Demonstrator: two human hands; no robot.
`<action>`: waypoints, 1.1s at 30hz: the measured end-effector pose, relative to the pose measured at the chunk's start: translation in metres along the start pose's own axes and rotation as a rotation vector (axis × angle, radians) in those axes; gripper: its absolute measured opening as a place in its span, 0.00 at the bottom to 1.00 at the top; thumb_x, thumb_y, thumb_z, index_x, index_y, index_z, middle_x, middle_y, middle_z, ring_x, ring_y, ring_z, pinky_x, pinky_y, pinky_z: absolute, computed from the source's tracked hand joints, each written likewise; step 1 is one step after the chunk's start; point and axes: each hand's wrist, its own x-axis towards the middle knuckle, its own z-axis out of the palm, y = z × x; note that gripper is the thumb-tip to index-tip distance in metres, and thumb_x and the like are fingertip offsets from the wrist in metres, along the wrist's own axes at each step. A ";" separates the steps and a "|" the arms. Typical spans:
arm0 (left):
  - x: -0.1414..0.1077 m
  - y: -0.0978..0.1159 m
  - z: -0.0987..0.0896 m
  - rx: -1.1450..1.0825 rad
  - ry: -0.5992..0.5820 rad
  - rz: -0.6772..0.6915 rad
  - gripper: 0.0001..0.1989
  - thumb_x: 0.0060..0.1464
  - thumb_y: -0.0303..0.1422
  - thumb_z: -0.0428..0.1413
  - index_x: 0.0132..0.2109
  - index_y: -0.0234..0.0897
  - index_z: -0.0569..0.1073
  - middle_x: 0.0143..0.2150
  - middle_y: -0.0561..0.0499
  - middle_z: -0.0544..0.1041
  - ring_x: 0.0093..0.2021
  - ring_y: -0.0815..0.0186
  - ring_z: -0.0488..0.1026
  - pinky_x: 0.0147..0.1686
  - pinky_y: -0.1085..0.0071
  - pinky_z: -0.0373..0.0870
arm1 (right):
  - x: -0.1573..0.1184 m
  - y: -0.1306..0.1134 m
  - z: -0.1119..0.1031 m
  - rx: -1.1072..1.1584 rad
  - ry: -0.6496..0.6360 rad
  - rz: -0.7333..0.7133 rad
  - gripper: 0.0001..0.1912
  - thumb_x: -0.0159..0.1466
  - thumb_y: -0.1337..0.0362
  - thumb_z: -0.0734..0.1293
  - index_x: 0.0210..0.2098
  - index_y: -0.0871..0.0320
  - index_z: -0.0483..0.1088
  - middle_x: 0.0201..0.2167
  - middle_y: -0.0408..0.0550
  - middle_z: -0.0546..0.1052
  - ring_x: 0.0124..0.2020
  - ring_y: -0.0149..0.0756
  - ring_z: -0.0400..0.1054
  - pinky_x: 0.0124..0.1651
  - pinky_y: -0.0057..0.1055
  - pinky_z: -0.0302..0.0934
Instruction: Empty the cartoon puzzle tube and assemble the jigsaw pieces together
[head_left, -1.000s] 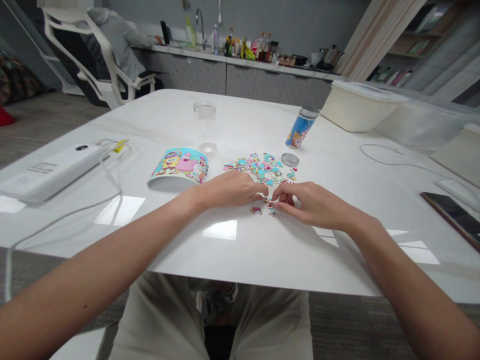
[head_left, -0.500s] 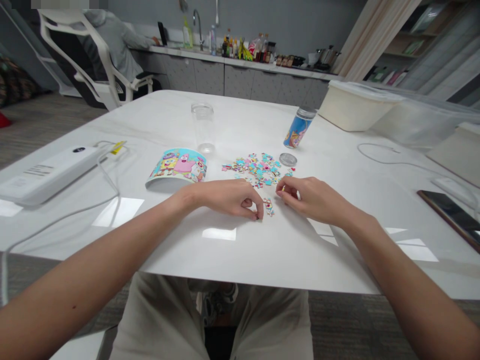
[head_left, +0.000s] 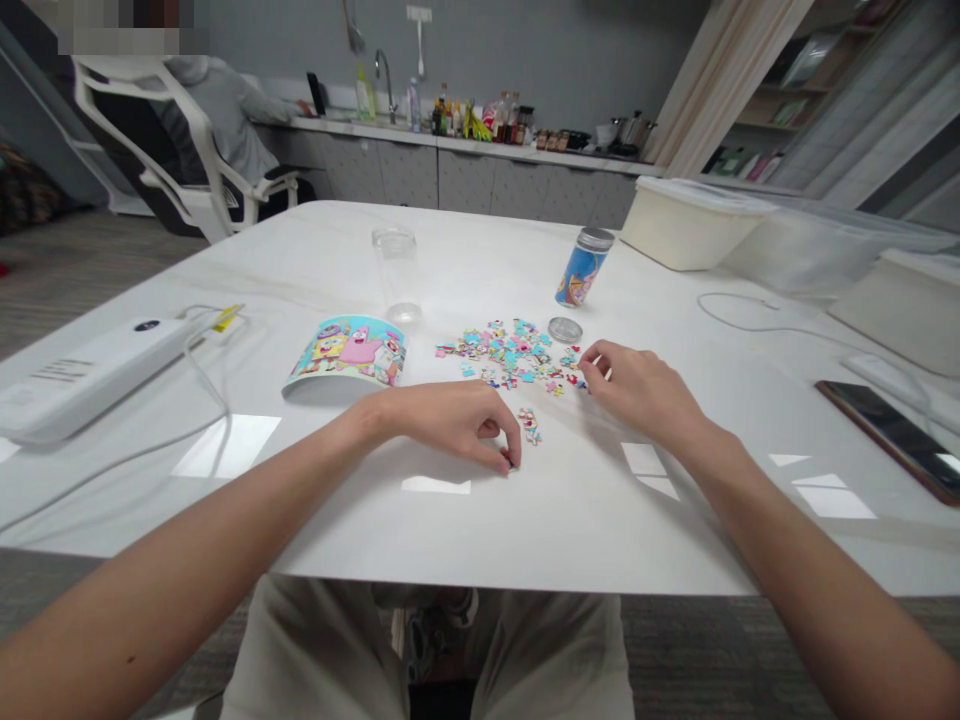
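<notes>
Between the thumb and index finger of my left hand (head_left: 461, 425) is a small jigsaw piece (head_left: 513, 465), mostly covered, held low at the table surface. Just right of those fingertips lies a small joined cluster of jigsaw pieces (head_left: 529, 426). My right hand (head_left: 637, 390) has its fingers curled together at the right edge of the loose jigsaw pieces (head_left: 517, 350); what they pinch, if anything, is hidden. Left of the pile stands a curved picture sheet (head_left: 352, 350) with cartoon figures. A clear round lid (head_left: 565, 329) lies behind the pile.
A clear empty jar (head_left: 397, 275) and a blue cartoon-printed canister (head_left: 585, 268) stand farther back. A white power strip (head_left: 97, 375) with a cable is at left. At right are a phone (head_left: 892, 435) and cream bins (head_left: 690, 225). A person sits beyond the table.
My right hand has shifted right along the pile's edge, uncovering a yellow-pink piece. My left hand stays pinched near the small cluster. The camera view has tilted up slightly.
</notes>
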 end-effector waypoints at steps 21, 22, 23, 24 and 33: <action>0.006 -0.006 0.017 0.363 0.155 -0.081 0.15 0.58 0.38 0.56 0.51 0.41 0.74 0.25 0.54 0.77 0.26 0.67 0.73 0.28 0.74 0.61 | 0.018 0.008 0.026 0.295 0.079 -0.041 0.10 0.64 0.68 0.58 0.42 0.59 0.69 0.40 0.51 0.69 0.40 0.38 0.68 0.48 0.35 0.60; 0.007 -0.007 0.018 0.384 0.144 -0.077 0.13 0.59 0.37 0.55 0.50 0.41 0.74 0.25 0.54 0.78 0.27 0.66 0.74 0.28 0.73 0.61 | 0.019 0.009 0.029 0.321 0.086 -0.047 0.10 0.64 0.68 0.58 0.42 0.59 0.69 0.39 0.51 0.69 0.41 0.38 0.67 0.48 0.35 0.61; 0.007 -0.008 0.019 0.397 0.136 -0.073 0.12 0.60 0.37 0.54 0.49 0.42 0.74 0.26 0.54 0.78 0.28 0.66 0.75 0.29 0.73 0.62 | 0.020 0.010 0.031 0.345 0.092 -0.053 0.10 0.64 0.68 0.58 0.42 0.59 0.68 0.39 0.50 0.68 0.41 0.38 0.67 0.48 0.35 0.61; 0.008 -0.009 0.020 0.404 0.125 -0.073 0.11 0.60 0.37 0.54 0.49 0.43 0.74 0.26 0.54 0.78 0.30 0.65 0.76 0.29 0.72 0.62 | 0.021 0.011 0.033 0.365 0.100 -0.056 0.09 0.63 0.68 0.58 0.41 0.59 0.68 0.38 0.50 0.68 0.41 0.39 0.66 0.47 0.35 0.61; 0.008 -0.021 0.020 0.529 0.239 -0.246 0.25 0.57 0.49 0.54 0.56 0.41 0.69 0.33 0.48 0.79 0.39 0.55 0.77 0.39 0.65 0.67 | 0.019 0.005 0.036 0.411 0.236 -0.110 0.09 0.64 0.72 0.57 0.39 0.59 0.66 0.39 0.51 0.68 0.44 0.38 0.64 0.51 0.35 0.59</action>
